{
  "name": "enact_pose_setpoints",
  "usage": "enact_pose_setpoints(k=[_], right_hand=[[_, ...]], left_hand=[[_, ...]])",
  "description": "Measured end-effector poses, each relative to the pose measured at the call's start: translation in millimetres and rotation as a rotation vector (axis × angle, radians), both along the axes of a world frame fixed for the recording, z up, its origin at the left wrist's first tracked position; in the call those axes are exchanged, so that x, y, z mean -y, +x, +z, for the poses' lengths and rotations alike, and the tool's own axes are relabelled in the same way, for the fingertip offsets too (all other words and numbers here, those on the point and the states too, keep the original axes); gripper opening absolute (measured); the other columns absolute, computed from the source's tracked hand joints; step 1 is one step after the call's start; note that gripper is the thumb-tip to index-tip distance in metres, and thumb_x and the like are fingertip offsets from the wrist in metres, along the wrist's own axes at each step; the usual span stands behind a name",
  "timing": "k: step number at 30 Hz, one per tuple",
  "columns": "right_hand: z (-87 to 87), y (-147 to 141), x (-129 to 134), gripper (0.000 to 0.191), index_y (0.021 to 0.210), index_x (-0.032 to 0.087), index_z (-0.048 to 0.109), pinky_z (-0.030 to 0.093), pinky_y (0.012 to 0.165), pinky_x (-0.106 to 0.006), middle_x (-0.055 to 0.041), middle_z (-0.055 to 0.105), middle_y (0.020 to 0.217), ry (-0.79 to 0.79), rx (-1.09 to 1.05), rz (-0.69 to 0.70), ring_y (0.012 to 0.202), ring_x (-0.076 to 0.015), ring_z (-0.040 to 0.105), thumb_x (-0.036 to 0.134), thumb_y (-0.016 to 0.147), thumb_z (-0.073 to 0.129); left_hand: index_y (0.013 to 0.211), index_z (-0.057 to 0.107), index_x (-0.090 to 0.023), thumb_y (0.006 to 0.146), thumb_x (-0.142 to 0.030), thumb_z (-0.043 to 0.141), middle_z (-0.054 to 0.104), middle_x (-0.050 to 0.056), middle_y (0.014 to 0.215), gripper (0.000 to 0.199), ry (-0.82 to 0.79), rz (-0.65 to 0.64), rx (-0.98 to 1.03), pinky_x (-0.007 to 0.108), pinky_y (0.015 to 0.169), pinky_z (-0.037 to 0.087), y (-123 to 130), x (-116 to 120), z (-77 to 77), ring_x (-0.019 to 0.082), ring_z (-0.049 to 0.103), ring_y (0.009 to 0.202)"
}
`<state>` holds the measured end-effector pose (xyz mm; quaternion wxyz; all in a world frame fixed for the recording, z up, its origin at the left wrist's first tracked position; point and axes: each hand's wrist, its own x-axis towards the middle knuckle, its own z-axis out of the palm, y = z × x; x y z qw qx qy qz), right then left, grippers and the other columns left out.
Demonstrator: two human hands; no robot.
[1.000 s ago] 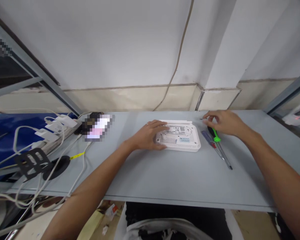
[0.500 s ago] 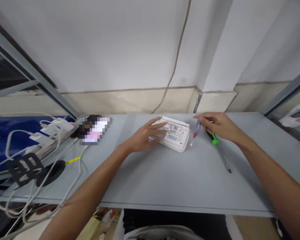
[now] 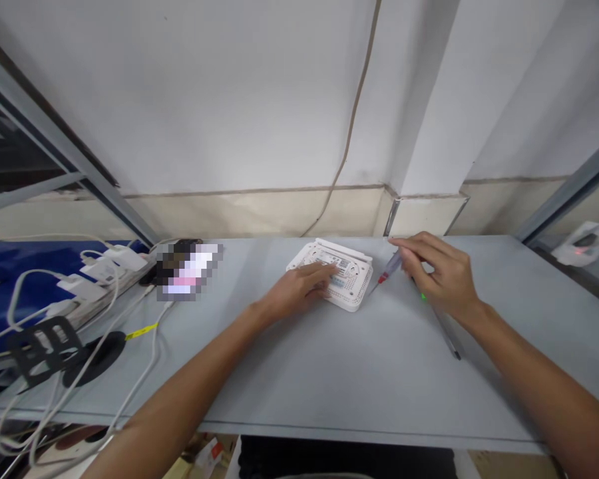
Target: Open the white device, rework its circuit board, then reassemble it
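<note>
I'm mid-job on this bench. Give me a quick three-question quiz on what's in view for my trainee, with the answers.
1. True or false: the left hand rests on the white router, which lies with its underside up.
2. Which hand holds the red-banded screwdriver?
3. Where is the green-handled screwdriver?
A. On the table, partly hidden by a hand
B. On top of the router
C. In the left hand

Key: 1 true; 2 the right hand; 3 A.

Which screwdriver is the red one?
The screwdriver with the red band, held in the right hand; the other screwdriver has a green band and lies on the table.
</note>
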<state>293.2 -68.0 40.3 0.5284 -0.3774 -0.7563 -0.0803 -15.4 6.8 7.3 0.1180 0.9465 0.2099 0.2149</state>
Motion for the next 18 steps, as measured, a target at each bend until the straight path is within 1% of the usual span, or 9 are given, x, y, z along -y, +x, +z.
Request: enact_pose_setpoints(k=[2, 4, 5, 8, 12, 15, 18], right_hand=[[-2.9, -4, -1, 0.029, 0.122, 0.023, 0.077, 0.055, 0.064, -0.032, -0.0032, 0.070, 0.083, 0.035, 0.021, 0.005, 0.068, -0.0150, 0.065, 0.011, 0.101, 0.059], [-5.5, -6, -2, 0.030, 0.121, 0.024, 0.076, 0.056, 0.064, -0.033, -0.0031, 0.070, 0.083, 0.050, 0.028, -0.004, 0.067, -0.0149, 0.065, 0.011, 0.101, 0.058], [-6.4, -7, -2, 0.029, 0.120, 0.024, 0.076, 0.056, 0.063, -0.033, -0.0029, 0.070, 0.083, 0.058, 0.029, -0.014, 0.066, -0.0145, 0.064, 0.011, 0.101, 0.058], [-7.1, -9, -1, 0.027, 0.116, 0.024, 0.077, 0.056, 0.061, -0.032, -0.0024, 0.071, 0.081, 0.079, 0.037, -0.050, 0.064, -0.0137, 0.064, 0.011, 0.101, 0.058], [-5.6, -11, 0, 0.028, 0.116, 0.025, 0.076, 0.056, 0.060, -0.033, -0.0012, 0.069, 0.076, 0.121, 0.028, -0.058, 0.064, -0.0149, 0.064, 0.009, 0.100, 0.060], [-5.3, -12, 0, 0.034, 0.119, 0.024, 0.075, 0.055, 0.059, -0.033, -0.0002, 0.066, 0.072, 0.157, 0.015, -0.034, 0.065, -0.0158, 0.063, 0.003, 0.097, 0.062], [-6.6, -12, 0, 0.035, 0.120, 0.024, 0.075, 0.055, 0.060, -0.032, -0.0010, 0.067, 0.075, 0.169, 0.026, -0.028, 0.066, -0.0161, 0.065, 0.002, 0.096, 0.061]], left_hand=[[0.148, 0.057, -0.024, 0.107, -0.026, 0.059, 0.075, 0.009, 0.130, 0.041, -0.046, 0.019, 0.016, 0.050, 0.118, 0.053, -2, -2, -0.2, 0.026, 0.070, 0.129], [0.149, 0.056, -0.025, 0.107, -0.030, 0.060, 0.078, 0.007, 0.119, 0.043, -0.078, 0.020, 0.039, 0.050, 0.117, 0.053, -2, -3, -1.4, 0.026, 0.070, 0.130], [0.148, 0.057, -0.026, 0.107, -0.031, 0.059, 0.078, 0.007, 0.118, 0.042, -0.085, 0.013, 0.052, 0.050, 0.118, 0.053, -2, -3, -2.2, 0.026, 0.069, 0.132], [0.143, 0.061, -0.026, 0.108, -0.034, 0.058, 0.077, 0.008, 0.125, 0.037, -0.083, -0.005, 0.074, 0.052, 0.121, 0.050, 0, -3, -3.9, 0.027, 0.066, 0.136], [0.145, 0.060, -0.026, 0.108, -0.034, 0.058, 0.078, 0.008, 0.125, 0.038, -0.080, -0.003, 0.064, 0.052, 0.125, 0.047, 0, -3, -4.9, 0.026, 0.064, 0.139], [0.145, 0.060, -0.026, 0.107, -0.031, 0.059, 0.076, 0.008, 0.131, 0.038, -0.059, 0.002, 0.056, 0.052, 0.123, 0.048, -1, -3, -6.1, 0.027, 0.062, 0.141], [0.149, 0.058, -0.024, 0.106, -0.027, 0.061, 0.078, 0.009, 0.126, 0.043, -0.033, -0.005, 0.067, 0.052, 0.121, 0.051, -2, -3, -7.1, 0.027, 0.066, 0.137]])
